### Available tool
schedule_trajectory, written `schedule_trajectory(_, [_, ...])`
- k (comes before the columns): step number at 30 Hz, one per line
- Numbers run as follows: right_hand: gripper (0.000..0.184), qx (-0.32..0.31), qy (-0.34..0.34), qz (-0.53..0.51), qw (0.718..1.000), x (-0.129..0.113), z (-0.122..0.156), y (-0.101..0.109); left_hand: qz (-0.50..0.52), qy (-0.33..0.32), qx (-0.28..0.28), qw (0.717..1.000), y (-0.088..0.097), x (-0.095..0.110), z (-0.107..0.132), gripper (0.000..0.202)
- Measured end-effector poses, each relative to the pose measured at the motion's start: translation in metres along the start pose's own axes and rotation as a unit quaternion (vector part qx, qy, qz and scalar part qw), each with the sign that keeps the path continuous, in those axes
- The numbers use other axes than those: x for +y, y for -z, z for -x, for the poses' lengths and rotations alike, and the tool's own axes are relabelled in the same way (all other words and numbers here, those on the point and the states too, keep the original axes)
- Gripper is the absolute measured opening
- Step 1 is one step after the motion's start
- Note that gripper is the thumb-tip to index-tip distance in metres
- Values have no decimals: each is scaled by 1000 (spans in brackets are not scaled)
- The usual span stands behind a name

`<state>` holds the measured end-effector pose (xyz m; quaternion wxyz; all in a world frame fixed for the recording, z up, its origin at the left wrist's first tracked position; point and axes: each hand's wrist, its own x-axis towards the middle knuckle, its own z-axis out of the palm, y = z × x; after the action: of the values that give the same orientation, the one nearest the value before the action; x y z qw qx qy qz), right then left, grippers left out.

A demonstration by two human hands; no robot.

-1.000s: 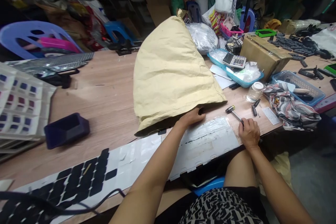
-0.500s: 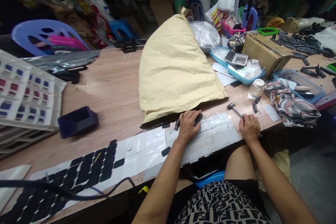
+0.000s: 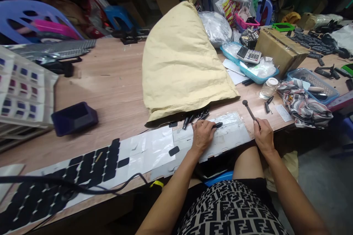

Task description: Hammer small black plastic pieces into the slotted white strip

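Note:
On the grey-white board [image 3: 234, 137] at the table's front edge, my left hand [image 3: 203, 136] is closed around a small black cylindrical piece [image 3: 217, 125], whose far end sticks out to the right. Several similar black pieces [image 3: 186, 122] lie just beyond that hand, by the lower edge of a large cream sack [image 3: 187, 62]. My right hand [image 3: 264, 134] grips a small hammer [image 3: 249, 110] by its handle. The hammer's head is raised away from me, apart from the black piece.
White sheets carrying black patches [image 3: 93, 165] stretch to the left, with a black cable [image 3: 110, 191] crossing them. A dark blue bin [image 3: 74, 118] stands at left. To the right are a jar [image 3: 268, 88], loose black parts [image 3: 267, 106], blue baskets [image 3: 328, 84] and a bundled cloth [image 3: 303, 108].
My left hand has drawn nearer and right, onto the board with a black piece, uncovering the other pieces. The hammer has turned and its head sits slightly higher in view. The view shifted slightly.

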<state>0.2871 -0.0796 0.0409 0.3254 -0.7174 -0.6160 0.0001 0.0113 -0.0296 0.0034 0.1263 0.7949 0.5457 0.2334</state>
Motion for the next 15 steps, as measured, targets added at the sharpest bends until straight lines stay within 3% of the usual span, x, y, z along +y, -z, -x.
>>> schedule_trajectory(3, [32, -71, 16, -95, 993, -25, 19, 15, 43, 20, -3, 999, -8, 10, 9, 19])
schedule_trajectory(6, [29, -116, 31, -127, 985, -41, 37, 19, 69, 52, 7, 996, -10, 15, 10, 19])
schedule_trajectory(15, [31, -128, 48, -92, 986, -46, 51, 10, 101, 81, 5, 992, -7, 13, 4, 14])
